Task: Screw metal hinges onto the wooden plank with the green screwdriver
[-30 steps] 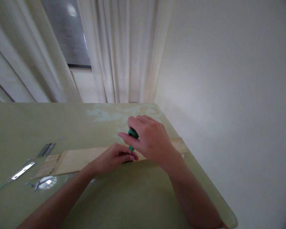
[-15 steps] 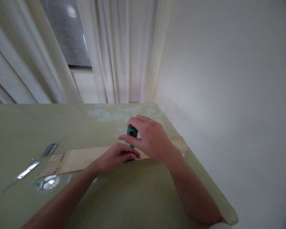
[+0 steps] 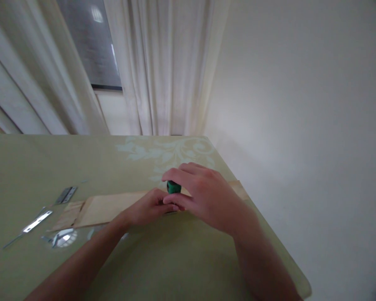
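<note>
A long thin wooden board [image 3: 106, 207] lies flat across the green table [image 3: 163, 259]. My right hand [image 3: 203, 196] is closed round a green-handled screwdriver [image 3: 173, 187], held upright over the board's near edge. My left hand [image 3: 150, 207] rests on the board right beside the screwdriver's tip, its fingers pinched together on something small that I cannot make out. The tip of the screwdriver is hidden behind my fingers.
A small metal hinge [image 3: 66, 194] and a flat metal strip [image 3: 36, 221] lie on the table at the left. A shiny round piece [image 3: 62, 238] sits near them. The table's right edge [image 3: 269, 234] drops off near my right forearm. Curtains hang behind the table.
My right hand has sunk lower with the screwdriver, so less of the green handle shows. My left hand stays in the same spot on the board.
</note>
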Demonstrator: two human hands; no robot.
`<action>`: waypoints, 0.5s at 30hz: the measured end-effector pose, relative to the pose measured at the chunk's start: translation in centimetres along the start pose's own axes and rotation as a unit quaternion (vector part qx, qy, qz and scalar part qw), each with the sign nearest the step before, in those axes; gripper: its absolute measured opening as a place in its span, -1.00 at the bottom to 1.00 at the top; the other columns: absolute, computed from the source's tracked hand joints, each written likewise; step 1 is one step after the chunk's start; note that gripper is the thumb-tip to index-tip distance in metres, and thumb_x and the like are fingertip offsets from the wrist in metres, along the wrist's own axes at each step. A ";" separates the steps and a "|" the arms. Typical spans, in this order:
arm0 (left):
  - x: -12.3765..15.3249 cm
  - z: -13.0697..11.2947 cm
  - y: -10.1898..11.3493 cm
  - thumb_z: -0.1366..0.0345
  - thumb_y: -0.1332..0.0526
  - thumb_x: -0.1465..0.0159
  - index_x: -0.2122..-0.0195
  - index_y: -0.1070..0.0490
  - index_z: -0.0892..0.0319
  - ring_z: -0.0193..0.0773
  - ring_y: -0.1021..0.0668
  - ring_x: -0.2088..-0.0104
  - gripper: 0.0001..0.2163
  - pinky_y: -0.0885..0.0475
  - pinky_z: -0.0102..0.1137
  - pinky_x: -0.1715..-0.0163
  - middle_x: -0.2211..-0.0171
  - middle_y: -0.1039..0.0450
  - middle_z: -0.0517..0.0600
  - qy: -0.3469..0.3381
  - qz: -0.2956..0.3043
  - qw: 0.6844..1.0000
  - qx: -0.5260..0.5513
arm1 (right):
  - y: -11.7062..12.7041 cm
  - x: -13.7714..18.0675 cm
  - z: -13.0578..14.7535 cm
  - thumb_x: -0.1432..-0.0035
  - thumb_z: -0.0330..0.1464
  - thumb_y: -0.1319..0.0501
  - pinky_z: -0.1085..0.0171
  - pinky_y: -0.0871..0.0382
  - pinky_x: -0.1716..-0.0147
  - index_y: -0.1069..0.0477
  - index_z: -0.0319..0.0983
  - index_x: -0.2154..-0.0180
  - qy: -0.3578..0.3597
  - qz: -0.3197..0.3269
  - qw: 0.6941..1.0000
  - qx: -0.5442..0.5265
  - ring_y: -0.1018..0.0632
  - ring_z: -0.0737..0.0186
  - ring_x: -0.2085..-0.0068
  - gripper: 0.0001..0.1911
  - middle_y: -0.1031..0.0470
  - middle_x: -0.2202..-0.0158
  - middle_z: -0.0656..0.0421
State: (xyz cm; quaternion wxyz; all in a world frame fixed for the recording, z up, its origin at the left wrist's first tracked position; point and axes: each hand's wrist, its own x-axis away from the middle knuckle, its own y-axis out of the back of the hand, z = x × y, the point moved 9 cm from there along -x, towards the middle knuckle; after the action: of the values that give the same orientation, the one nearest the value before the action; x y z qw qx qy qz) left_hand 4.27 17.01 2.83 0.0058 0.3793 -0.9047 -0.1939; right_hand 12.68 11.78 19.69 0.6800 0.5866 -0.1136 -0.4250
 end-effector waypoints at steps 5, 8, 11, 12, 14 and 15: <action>0.1 -0.5 -0.1 0.09 -0.27 -0.42 0.11 -0.68 0.12 -0.17 -0.64 0.14 -0.74 -0.53 -0.32 0.06 0.18 -0.69 0.00 0.001 0.020 1.000 -0.003 | 0.2 0.2 -0.3 -0.41 -0.44 -0.23 0.15 -0.39 -0.16 -0.44 -0.11 -0.19 0.068 0.066 0.982 -0.166 -0.57 0.18 -0.13 -0.64 -0.60 -0.14 0.13; 0.0 -0.3 -0.3 0.09 -0.27 -0.43 0.06 -0.68 0.13 -0.16 -0.65 0.13 -0.72 -0.53 -0.31 0.06 0.14 -0.69 0.03 0.016 0.025 1.000 -0.004 | 0.3 -0.4 -1.1 -0.38 -0.46 -0.25 0.19 -0.43 -0.09 -0.49 -0.10 -0.13 0.067 0.053 0.978 -0.191 -0.61 0.22 -0.03 -0.67 -0.63 -0.09 0.17; 0.0 -0.1 -0.2 0.09 -0.28 -0.42 0.07 -0.68 0.15 -0.16 -0.65 0.14 -0.72 -0.52 -0.33 0.08 0.13 -0.69 0.05 0.029 0.014 0.999 0.003 | 0.4 -0.7 -1.8 -0.37 -0.45 -0.26 0.22 -0.43 -0.01 -0.52 -0.11 -0.05 0.032 0.026 0.987 -0.152 -0.61 0.23 0.06 -0.74 -0.65 0.02 0.19; 0.0 0.0 -0.2 0.10 -0.28 -0.42 0.07 -0.68 0.15 -0.16 -0.65 0.14 -0.73 -0.52 -0.33 0.09 0.13 -0.69 0.06 0.031 0.011 0.999 0.007 | 0.5 -0.7 -1.9 -0.36 -0.45 -0.27 0.23 -0.42 0.02 -0.53 -0.11 -0.03 0.020 0.018 0.991 -0.134 -0.61 0.23 0.08 -0.76 -0.65 0.06 0.20; 0.1 0.2 -0.2 0.08 -0.28 -0.42 0.06 -0.67 0.15 -0.16 -0.65 0.15 -0.72 -0.51 -0.33 0.11 0.13 -0.69 0.07 0.040 0.007 0.999 0.014 | 0.8 -0.5 -1.9 -0.34 -0.46 -0.28 0.25 -0.39 0.07 -0.53 -0.11 0.01 0.000 0.004 0.995 -0.100 -0.60 0.24 0.13 -0.78 -0.65 0.11 0.22; 0.1 0.3 -0.2 0.07 -0.28 -0.42 0.06 -0.67 0.16 -0.16 -0.65 0.16 -0.71 -0.51 -0.33 0.12 0.13 -0.68 0.07 0.044 0.006 0.999 0.015 | 0.9 -0.4 -1.9 -0.33 -0.46 -0.29 0.26 -0.38 0.09 -0.53 -0.11 0.03 -0.008 -0.002 0.996 -0.086 -0.59 0.25 0.14 -0.78 -0.64 0.13 0.23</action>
State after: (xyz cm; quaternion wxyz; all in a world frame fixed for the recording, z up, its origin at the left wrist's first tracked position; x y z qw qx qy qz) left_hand 4.32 16.89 2.50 0.0415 0.3824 -0.9085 -0.1633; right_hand 14.07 13.37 20.09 0.7261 0.5227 -0.0812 -0.4393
